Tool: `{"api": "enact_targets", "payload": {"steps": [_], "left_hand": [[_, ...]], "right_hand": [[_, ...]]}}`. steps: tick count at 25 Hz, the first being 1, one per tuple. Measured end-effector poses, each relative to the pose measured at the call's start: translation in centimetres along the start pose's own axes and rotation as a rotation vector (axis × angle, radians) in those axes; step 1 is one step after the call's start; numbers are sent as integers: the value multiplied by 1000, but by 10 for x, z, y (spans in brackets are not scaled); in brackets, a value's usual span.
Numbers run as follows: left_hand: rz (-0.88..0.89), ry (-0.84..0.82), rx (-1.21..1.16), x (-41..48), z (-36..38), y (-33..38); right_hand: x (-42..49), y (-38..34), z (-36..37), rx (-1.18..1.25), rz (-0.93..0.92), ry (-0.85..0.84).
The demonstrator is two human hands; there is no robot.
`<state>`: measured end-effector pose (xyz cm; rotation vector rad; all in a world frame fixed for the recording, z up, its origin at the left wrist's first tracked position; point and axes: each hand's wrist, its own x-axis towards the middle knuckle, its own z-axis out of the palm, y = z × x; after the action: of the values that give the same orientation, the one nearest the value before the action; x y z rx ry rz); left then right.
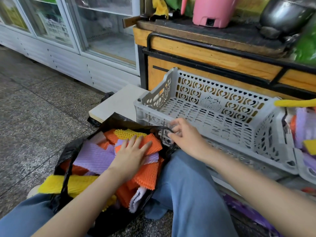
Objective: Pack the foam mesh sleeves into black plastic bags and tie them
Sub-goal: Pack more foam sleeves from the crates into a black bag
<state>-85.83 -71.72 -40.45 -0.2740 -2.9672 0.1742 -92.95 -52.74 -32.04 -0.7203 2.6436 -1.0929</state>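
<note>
Black plastic forms the bag (68,156) that sits on the floor between the person's knees. Its mouth is wide, and the foam mesh sleeves (95,156) are heaped inside almost to the rim: orange, lilac and yellow ones lying flat and crosswise. The left hand (131,155) lies palm down on top of the heap, fingers straight and spread, pressing an orange sleeve. The right hand (185,134) pinches the bag's far handle (164,129) between thumb and fingertips, lifted against the front wall of the grey crate (213,93).

The step in hand looks like packing down the load before tying. To do it well, I judge the press should be steady and aimed at the middle of the heap. That way the springy foam gives up its air without sleeves sliding over the near side, where a yellow one bulges at the rim. The right hand should hold the handle up and taut so the bag wall stands high. The other handle (65,175), draped across the yellow sleeve, will then need gathering for the knot.

The grey crate holds nothing that I can see. A second crate (306,173) at the far right has more lilac, yellow and orange sleeves in it.
</note>
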Motion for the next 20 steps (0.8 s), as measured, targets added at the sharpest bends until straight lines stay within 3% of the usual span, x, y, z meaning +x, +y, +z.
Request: {"api": "enact_targets", "payload": {"steps": [5, 8, 12, 16, 20], "left_hand": [[144, 154, 13, 13, -37, 1], [202, 268, -16, 35, -78, 16], [344, 386, -101, 90, -120, 75], [495, 384, -229, 144, -122, 167], [567, 289, -377, 190, -115, 262]], "right_hand": [[-30, 7, -36, -250, -208, -53], [-55, 24, -73, -375, -210, 54], [-90, 85, -136, -436, -96, 303], [-128, 166, -201, -638, 44, 614], [-169, 231, -257, -708, 277, 681]]}}
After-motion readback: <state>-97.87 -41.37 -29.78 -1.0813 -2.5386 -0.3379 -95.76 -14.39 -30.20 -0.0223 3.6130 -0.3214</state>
